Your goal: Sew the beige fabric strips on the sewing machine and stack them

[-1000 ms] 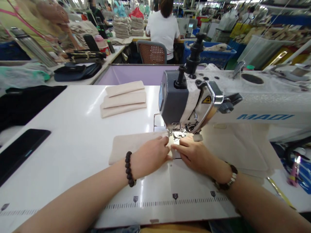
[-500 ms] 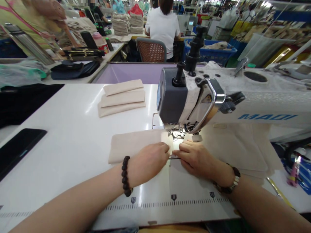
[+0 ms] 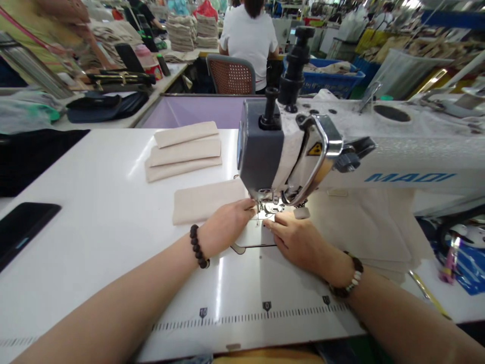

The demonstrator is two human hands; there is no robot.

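A folded beige cloth piece (image 3: 206, 201) lies flat on the white table, its right end at the needle area of the sewing machine (image 3: 261, 146). My left hand (image 3: 227, 225) is closed on that right end, fingertips beside the presser foot. Just right of the needle, my right hand (image 3: 297, 237) rests on the machine bed with fingers bent; whether it holds anything is hidden. Beyond the cloth, several folded beige pieces (image 3: 185, 151) overlap in a small pile. Larger beige fabric (image 3: 364, 227) lies under the machine arm at the right.
A black phone (image 3: 26, 227) lies at the table's left. Yellow-handled tweezers (image 3: 430, 296) are at the right edge. Behind the table are a purple-lined recess (image 3: 197, 111), a chair (image 3: 231, 76) and a person in white (image 3: 248, 38). A blue crate (image 3: 333, 78) stands further back.
My left hand and the folded cloth have moved away from me, along the left side of the needle. My right hand has shifted slightly. The whole view has moved a little.
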